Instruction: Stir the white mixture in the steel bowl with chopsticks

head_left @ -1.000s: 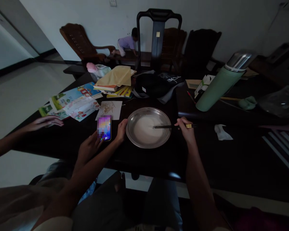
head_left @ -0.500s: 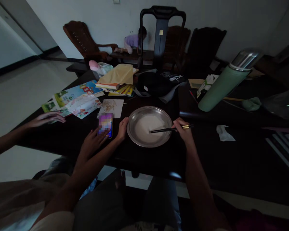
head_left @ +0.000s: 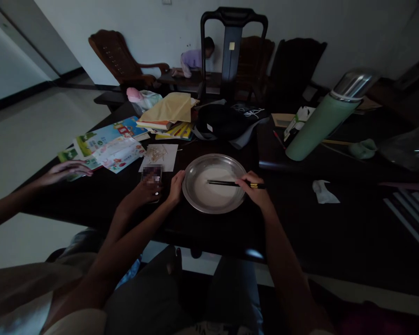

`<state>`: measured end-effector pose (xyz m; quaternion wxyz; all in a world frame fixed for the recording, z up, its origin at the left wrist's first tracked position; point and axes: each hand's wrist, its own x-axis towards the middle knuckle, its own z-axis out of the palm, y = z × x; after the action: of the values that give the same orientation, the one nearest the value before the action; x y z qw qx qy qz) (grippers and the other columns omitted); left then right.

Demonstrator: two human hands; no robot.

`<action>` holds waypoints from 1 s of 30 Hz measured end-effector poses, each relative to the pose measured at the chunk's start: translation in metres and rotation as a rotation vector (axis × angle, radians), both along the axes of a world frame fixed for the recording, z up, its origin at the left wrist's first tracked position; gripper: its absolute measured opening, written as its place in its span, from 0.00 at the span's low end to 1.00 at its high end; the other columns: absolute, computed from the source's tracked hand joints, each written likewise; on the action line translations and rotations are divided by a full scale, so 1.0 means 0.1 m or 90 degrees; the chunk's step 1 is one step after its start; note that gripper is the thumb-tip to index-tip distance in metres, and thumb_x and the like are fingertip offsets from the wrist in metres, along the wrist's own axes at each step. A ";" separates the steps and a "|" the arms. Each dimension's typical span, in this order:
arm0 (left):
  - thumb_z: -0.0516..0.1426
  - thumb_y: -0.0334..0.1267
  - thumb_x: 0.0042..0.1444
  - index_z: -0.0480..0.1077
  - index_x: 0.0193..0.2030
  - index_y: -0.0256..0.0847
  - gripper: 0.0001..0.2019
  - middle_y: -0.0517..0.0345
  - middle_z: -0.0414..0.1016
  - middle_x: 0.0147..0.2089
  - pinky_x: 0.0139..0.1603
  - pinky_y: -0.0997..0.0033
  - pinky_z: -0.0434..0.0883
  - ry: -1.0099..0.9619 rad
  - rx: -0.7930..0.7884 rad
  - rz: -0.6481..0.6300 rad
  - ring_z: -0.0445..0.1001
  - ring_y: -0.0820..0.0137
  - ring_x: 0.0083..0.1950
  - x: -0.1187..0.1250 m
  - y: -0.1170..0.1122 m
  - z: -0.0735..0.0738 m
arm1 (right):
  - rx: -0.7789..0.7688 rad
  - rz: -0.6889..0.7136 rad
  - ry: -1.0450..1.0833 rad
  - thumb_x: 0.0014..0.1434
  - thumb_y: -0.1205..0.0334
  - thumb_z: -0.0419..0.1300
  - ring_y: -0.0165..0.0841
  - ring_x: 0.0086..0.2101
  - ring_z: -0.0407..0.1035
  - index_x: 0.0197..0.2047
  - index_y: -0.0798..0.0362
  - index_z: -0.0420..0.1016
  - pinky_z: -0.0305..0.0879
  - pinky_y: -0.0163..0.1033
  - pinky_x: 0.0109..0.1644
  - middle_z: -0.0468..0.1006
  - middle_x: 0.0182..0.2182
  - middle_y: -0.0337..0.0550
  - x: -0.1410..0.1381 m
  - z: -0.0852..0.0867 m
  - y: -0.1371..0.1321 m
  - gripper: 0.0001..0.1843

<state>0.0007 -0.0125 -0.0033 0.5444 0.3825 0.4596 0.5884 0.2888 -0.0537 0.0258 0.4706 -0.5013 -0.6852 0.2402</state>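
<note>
Right hand (head_left: 256, 193), fingers closed round chopsticks (head_left: 226, 183), shifted onto right rim of plate (head_left: 214, 158). Tips carried leftward since earlier view: sweep through white contents judged under way. Left hand (head_left: 176, 186) at plate's left rim, frame centre; grip or mere touch unclear. Count: one plate, two chopsticks, one phone (head_left: 152, 174), one flask (head_left: 317, 125).

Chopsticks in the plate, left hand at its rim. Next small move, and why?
Likely draw the chopsticks rightward through the white layer: the right hand holds them nearly level, tips left of centre in the metal plate, and the left hand rests against its rim.
</note>
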 end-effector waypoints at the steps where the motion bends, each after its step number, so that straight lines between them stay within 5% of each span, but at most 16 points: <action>1: 0.62 0.44 0.50 0.60 0.23 0.38 0.17 0.66 0.57 0.22 0.22 0.79 0.55 0.003 0.004 0.001 0.54 0.78 0.23 0.00 0.00 0.00 | 0.012 -0.024 0.001 0.58 0.50 0.60 0.33 0.30 0.67 0.24 0.49 0.75 0.65 0.41 0.36 0.71 0.25 0.39 0.01 0.00 0.01 0.15; 5: 0.62 0.44 0.49 0.60 0.22 0.38 0.17 0.66 0.57 0.22 0.22 0.78 0.55 0.019 0.002 0.008 0.54 0.78 0.23 -0.01 0.01 -0.01 | 0.002 -0.132 0.102 0.62 0.47 0.54 0.32 0.27 0.65 0.22 0.50 0.72 0.62 0.37 0.27 0.68 0.23 0.39 0.12 0.00 0.00 0.22; 10: 0.62 0.45 0.50 0.61 0.23 0.38 0.16 0.66 0.58 0.22 0.21 0.78 0.55 0.023 -0.013 0.010 0.55 0.77 0.23 -0.01 0.02 -0.02 | -0.008 0.007 0.020 0.59 0.50 0.58 0.33 0.30 0.68 0.24 0.49 0.75 0.66 0.40 0.35 0.71 0.24 0.39 0.03 0.02 0.00 0.17; 12: 0.62 0.46 0.50 0.61 0.23 0.38 0.17 0.66 0.57 0.22 0.22 0.78 0.56 0.025 0.000 0.009 0.55 0.77 0.23 -0.01 0.02 -0.03 | 0.009 -0.017 -0.008 0.58 0.51 0.60 0.33 0.31 0.68 0.25 0.49 0.75 0.66 0.41 0.38 0.72 0.25 0.39 0.01 0.00 0.02 0.15; 16: 0.62 0.45 0.50 0.60 0.22 0.38 0.17 0.66 0.56 0.22 0.21 0.78 0.56 0.033 0.007 0.001 0.55 0.77 0.23 -0.01 0.01 -0.02 | -0.006 -0.146 0.090 0.61 0.48 0.54 0.32 0.28 0.66 0.22 0.50 0.72 0.63 0.37 0.28 0.69 0.23 0.39 0.11 -0.01 0.01 0.21; 19: 0.61 0.45 0.52 0.60 0.23 0.38 0.17 0.66 0.57 0.22 0.21 0.78 0.56 0.031 -0.001 -0.003 0.55 0.77 0.23 -0.01 0.00 0.00 | -0.026 -0.103 0.107 0.62 0.47 0.52 0.31 0.26 0.65 0.21 0.50 0.72 0.61 0.35 0.25 0.67 0.21 0.38 0.11 0.00 0.00 0.23; 22: 0.61 0.45 0.53 0.61 0.24 0.38 0.17 0.65 0.58 0.22 0.21 0.78 0.56 0.024 -0.012 -0.007 0.56 0.77 0.23 -0.01 0.00 0.02 | -0.010 -0.014 0.013 0.60 0.49 0.57 0.32 0.29 0.67 0.23 0.50 0.74 0.65 0.39 0.34 0.70 0.22 0.38 0.03 0.02 0.01 0.19; 27: 0.62 0.45 0.52 0.61 0.23 0.38 0.17 0.66 0.58 0.21 0.21 0.78 0.56 0.019 -0.026 0.001 0.56 0.77 0.22 0.00 0.00 0.02 | 0.012 -0.136 0.070 0.61 0.47 0.54 0.31 0.27 0.64 0.22 0.50 0.73 0.62 0.37 0.30 0.67 0.21 0.38 0.10 0.02 0.01 0.21; 30: 0.62 0.45 0.51 0.60 0.22 0.38 0.18 0.66 0.57 0.21 0.20 0.79 0.55 0.018 -0.023 0.005 0.55 0.78 0.21 0.00 0.00 0.01 | -0.032 -0.108 0.118 0.61 0.45 0.53 0.30 0.25 0.63 0.20 0.50 0.72 0.60 0.35 0.25 0.66 0.21 0.38 0.12 0.03 -0.01 0.25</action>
<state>0.0003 -0.0124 -0.0021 0.5427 0.3790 0.4791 0.5765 0.3007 -0.0548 0.0291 0.5378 -0.5448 -0.5878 0.2617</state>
